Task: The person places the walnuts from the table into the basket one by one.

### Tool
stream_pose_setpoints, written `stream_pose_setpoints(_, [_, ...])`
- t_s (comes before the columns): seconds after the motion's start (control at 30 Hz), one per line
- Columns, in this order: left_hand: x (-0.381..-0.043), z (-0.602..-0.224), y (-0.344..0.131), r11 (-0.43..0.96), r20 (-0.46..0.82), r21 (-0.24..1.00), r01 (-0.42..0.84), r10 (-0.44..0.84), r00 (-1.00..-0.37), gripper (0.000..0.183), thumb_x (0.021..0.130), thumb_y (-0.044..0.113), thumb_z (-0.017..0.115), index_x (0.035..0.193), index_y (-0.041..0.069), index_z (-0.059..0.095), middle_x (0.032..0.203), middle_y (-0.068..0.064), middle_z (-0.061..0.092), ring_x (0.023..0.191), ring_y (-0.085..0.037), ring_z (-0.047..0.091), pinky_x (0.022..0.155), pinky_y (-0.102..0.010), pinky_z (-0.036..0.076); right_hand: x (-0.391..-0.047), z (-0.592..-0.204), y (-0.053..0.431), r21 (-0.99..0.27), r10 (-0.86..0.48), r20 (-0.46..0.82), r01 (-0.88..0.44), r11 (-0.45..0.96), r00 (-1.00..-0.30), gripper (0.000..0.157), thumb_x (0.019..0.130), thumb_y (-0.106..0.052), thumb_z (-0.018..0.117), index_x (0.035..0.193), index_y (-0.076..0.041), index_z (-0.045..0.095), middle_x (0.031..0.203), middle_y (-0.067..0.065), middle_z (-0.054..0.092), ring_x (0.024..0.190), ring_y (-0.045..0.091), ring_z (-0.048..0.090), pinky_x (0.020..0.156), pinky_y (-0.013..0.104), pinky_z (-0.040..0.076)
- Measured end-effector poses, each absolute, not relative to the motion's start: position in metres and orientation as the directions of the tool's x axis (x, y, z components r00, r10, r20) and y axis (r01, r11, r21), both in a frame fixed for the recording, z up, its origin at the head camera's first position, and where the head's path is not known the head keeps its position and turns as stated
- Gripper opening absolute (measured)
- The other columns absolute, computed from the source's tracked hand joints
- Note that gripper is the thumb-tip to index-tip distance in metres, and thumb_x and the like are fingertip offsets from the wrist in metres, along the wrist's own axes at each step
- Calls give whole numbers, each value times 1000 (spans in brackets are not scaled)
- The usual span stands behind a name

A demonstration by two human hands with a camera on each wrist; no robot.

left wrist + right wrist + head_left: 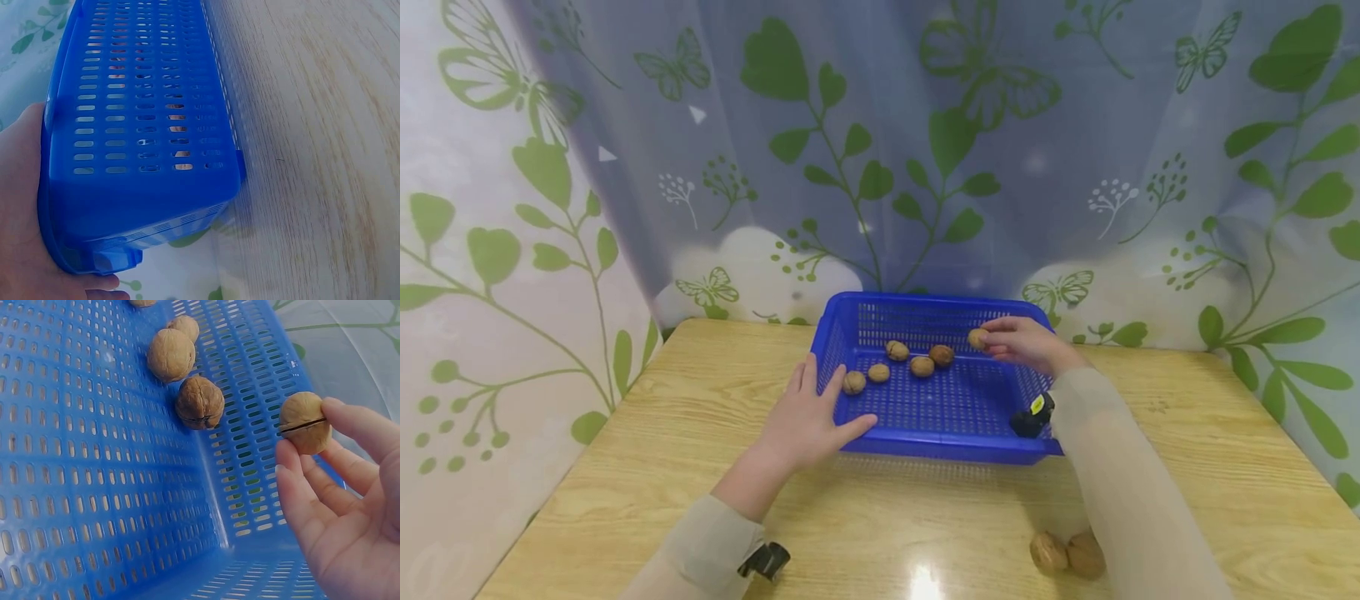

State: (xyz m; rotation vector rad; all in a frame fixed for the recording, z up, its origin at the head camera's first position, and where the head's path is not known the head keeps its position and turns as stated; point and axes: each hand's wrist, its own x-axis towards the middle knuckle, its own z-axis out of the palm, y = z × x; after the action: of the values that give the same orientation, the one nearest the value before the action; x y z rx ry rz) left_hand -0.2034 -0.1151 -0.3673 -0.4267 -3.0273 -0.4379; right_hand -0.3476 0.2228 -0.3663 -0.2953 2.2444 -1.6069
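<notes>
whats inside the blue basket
Five walnuts show in the blue basket; the right hand pinches another walnut. The black wrist device hides part of its near right corner.

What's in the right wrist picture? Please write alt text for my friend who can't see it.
The right hand's grip pinches a walnut with a dark line across it, at a blue basket full of slots. Four other walnuts lie in the basket, one darker and one cut off at the top edge.
</notes>
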Motion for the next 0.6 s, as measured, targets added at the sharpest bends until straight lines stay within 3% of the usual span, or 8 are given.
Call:
stream_pose_setpoints(0.13, [-204, -368, -115, 925, 88, 261, 276, 262, -961, 91, 84, 71, 42, 147, 7, 29, 148, -33, 9, 136, -47, 10, 105, -55, 24, -347, -366, 223, -952, -384, -166, 46, 303, -908, 52, 96, -12, 51, 135, 16, 31, 112, 11, 57, 94, 14, 60, 99, 45, 37])
stream_pose_setpoints(0.23, [-204, -369, -115, 927, 83, 259, 271, 258, -963, 91, 84, 72, 41, 147, 7, 29, 149, -32, 8, 136, -47, 10, 105, -55, 24, -346, -366, 223, -957, -398, -157, 39, 289, -904, 52, 97, -10, 48, 136, 18, 28, 122, 22, 53, 97, 14, 60, 99, 42, 38])
stream_pose_setpoints(0.33, [-204, -369, -115, 926, 84, 263, 272, 258, -962, 92, 83, 72, 40, 147, 7, 29, 149, -32, 8, 136, -47, 10, 105, -55, 24, -345, -365, 223, -958, -413, -152, 31, 286, -898, 50, 99, -8, 44, 137, 18, 24, 132, 33, 41, 108, 24, 57, 98, 38, 40])
stream_pose_setpoints(0.47, [-204, -370, -116, 923, 86, 269, 274, 260, -962, 92, 83, 73, 39, 147, 8, 28, 149, -31, 6, 136, -46, 9, 105, -55, 23, -345, -364, 224, -956, -417, -165, 41, 292, -894, 49, 100, -8, 41, 138, 17, 23, 137, 36, 33, 120, 37, 46, 99, 39, 39])
stream_pose_setpoints(0.6, [-205, -370, -116, 925, 82, 267, 271, 258, -963, 92, 83, 73, 38, 147, 8, 28, 149, -31, 6, 137, -46, 8, 105, -55, 24, -346, -364, 224, -956, -424, -181, 57, 289, -887, 50, 100, -10, 41, 139, 16, 23, 137, 35, 34, 123, 39, 43, 102, 45, 33])
